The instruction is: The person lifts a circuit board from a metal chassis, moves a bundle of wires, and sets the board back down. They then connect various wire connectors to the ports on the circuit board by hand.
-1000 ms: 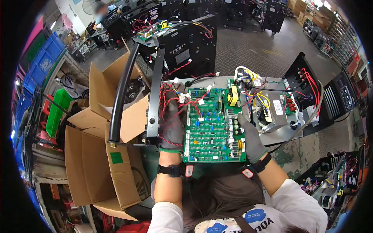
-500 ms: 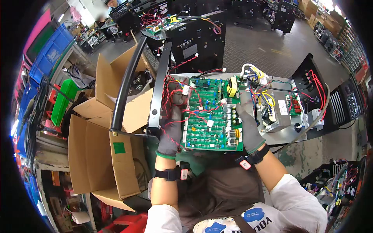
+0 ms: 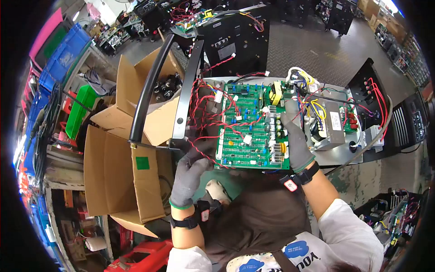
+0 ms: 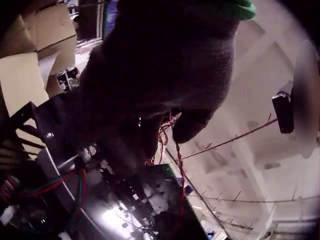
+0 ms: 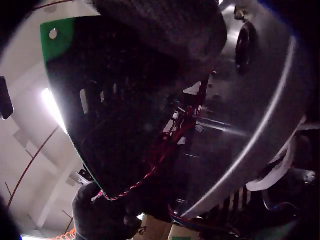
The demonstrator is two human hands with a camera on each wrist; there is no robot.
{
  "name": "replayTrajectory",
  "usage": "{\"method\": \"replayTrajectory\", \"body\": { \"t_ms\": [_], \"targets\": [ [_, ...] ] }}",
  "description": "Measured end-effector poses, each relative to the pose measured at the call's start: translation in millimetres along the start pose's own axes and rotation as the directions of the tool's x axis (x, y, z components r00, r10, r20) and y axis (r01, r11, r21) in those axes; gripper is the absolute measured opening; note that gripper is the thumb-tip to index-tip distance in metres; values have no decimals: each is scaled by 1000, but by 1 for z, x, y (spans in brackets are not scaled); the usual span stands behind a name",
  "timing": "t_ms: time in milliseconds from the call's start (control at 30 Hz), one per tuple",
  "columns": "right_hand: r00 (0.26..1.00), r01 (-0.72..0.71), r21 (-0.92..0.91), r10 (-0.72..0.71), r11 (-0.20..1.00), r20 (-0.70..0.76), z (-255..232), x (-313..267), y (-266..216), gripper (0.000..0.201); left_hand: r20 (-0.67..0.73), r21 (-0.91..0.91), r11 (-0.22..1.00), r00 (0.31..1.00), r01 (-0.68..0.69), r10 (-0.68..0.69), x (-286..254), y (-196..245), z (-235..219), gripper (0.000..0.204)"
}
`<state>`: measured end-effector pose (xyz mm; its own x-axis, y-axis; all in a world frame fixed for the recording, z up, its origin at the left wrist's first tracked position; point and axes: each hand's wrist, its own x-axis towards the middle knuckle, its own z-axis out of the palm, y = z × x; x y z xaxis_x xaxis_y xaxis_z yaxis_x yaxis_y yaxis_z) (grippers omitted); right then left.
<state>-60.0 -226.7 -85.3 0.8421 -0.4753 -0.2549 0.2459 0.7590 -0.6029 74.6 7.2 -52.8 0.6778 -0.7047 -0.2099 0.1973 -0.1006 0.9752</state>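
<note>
In the head view a green circuit board (image 3: 247,131) lies face up, crowded with components and trailing red twisted wires (image 3: 206,102). My gloved right hand (image 3: 297,143) grips its right edge; the right wrist view shows the board's dark underside (image 5: 125,100) beside that hand. My gloved left hand (image 3: 188,177) is off the board, near its front left corner, fingers loosely bent. Around it, a red twisted wire (image 4: 180,167) passes between thumb and fingers, which stand apart in the left wrist view. White connectors (image 3: 247,139) lie over the board.
A black handle (image 3: 152,90) on a metal frame rises left of the board. Open cardboard boxes (image 3: 111,170) stand beyond it. To the right, a metal chassis (image 3: 328,129) carries a boxed unit and yellow wires. A tall black panel (image 3: 240,45) stands behind.
My left hand has let go of the board's left side and come back toward its front corner. The right hand keeps its grip. Loose wires have shifted, and the head view has turned.
</note>
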Motion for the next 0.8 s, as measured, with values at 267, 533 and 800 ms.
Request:
{"method": "replayTrajectory", "body": {
  "t_ms": [267, 533, 800],
  "targets": [
    [996, 64, -72, -69, 995, -63, 7, -2, -5, 32, -249, 129, 991, 967, -20, 52, 12, -15, 18, 21],
    [971, 220, -164, -232, 962, -54, 23, -6, -11, 32, -220, 293, 948, 974, 125, -60, 13, -17, 9, 22],
    [972, 230, -190, -235, 954, -2, 19, 1, -10, 29, -248, 83, 989, 958, -123, 140, 39, -52, 16, 25]
  ]
}}
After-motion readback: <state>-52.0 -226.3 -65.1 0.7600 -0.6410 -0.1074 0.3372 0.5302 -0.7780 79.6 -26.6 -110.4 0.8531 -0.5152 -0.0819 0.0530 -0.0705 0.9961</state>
